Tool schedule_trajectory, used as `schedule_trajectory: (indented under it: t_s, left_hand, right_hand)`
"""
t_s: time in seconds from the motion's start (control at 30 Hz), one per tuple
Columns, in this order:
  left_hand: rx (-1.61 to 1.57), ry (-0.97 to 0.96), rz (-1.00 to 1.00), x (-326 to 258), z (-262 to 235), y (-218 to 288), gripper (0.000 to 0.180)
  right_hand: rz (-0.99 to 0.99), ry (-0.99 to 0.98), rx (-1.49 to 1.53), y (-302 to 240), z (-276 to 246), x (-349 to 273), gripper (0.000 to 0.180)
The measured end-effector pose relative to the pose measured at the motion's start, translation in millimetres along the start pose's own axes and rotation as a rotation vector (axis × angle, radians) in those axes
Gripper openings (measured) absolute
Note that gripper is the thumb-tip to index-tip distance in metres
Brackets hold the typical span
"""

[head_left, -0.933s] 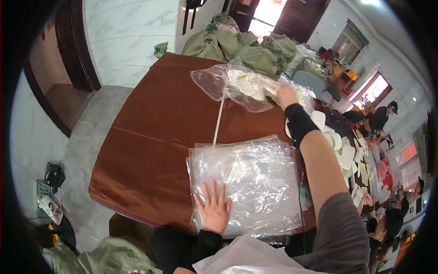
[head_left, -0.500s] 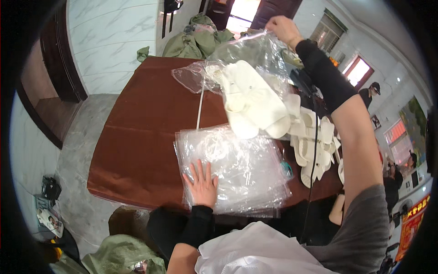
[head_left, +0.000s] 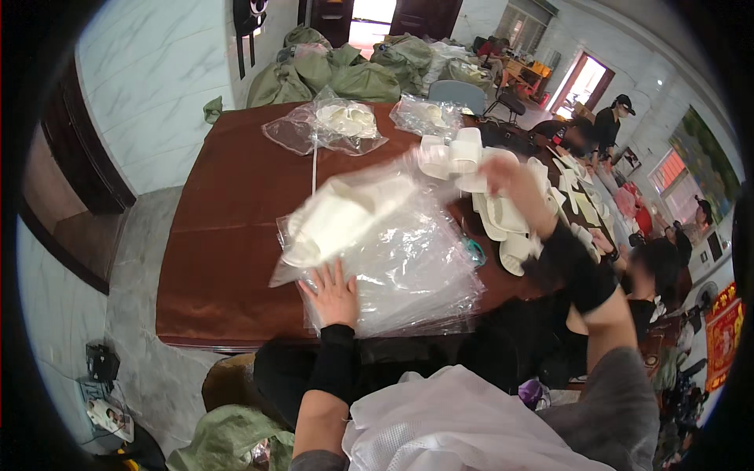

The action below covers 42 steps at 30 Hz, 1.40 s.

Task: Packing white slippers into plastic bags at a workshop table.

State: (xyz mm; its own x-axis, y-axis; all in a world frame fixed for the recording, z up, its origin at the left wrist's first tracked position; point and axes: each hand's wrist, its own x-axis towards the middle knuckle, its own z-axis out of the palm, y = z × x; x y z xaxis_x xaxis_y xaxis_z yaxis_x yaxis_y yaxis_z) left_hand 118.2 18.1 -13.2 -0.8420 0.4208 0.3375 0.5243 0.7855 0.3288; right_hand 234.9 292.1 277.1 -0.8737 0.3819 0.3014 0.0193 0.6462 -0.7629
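Note:
My left hand (head_left: 333,295) lies with spread fingers on a stack of clear plastic bags (head_left: 408,275) at the table's near edge. Just beyond its fingertips is a clear bag with white slippers (head_left: 342,216) inside, blurred by motion and slanting over the stack. My right hand (head_left: 518,188), also blurred, is at the far right end of that bag; its fingers seem closed on the film, though smeared. Beside this hand, several loose white slippers (head_left: 503,212) lie in a heap.
On the brown-covered table (head_left: 228,212), bagged white slippers (head_left: 345,120) lie at the far edge, with another bag (head_left: 430,118) right of them. Green sacks (head_left: 353,78) are piled behind. A small teal item (head_left: 474,251) lies by the stack. People (head_left: 609,125) work at right.
My right hand has come down from high up, lowering the bagged slippers leftward over the stack. Bagged slippers at the far edge now show fully. The left hand stays flat on the stack.

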Motion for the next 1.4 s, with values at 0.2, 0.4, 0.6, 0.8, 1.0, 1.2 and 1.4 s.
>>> schedule_trajectory:
  t_s: [0.2,0.4,0.6,0.8,1.0,1.2,1.4]
  left_hand:
    - [0.002,-0.027,0.103,1,-11,6,0.062]
    - [0.12,-0.083,0.074,0,-9,0,0.068]
    - [0.044,-0.13,0.052,3,-10,9,0.071]
    - [-0.085,-0.124,0.021,3,-14,10,0.068]
    - [-0.016,-0.138,0.038,5,-8,6,0.066]
    - [0.028,-0.104,0.083,3,-6,3,0.066]
    - [0.064,-0.041,0.069,4,8,-2,0.062]
  right_hand:
    - [0.18,-0.147,-0.366,160,23,-138,0.022]
    - [0.287,0.164,0.009,190,59,-103,0.018]
    - [0.491,0.202,-0.15,234,71,-81,0.035]
    - [0.445,-0.148,0.085,216,68,-84,0.037]
    - [-0.157,0.094,-0.745,183,67,-81,0.032]
    - [0.346,-0.556,0.97,156,52,-50,0.04]
    - [0.514,-0.577,0.773,177,46,-29,0.045]
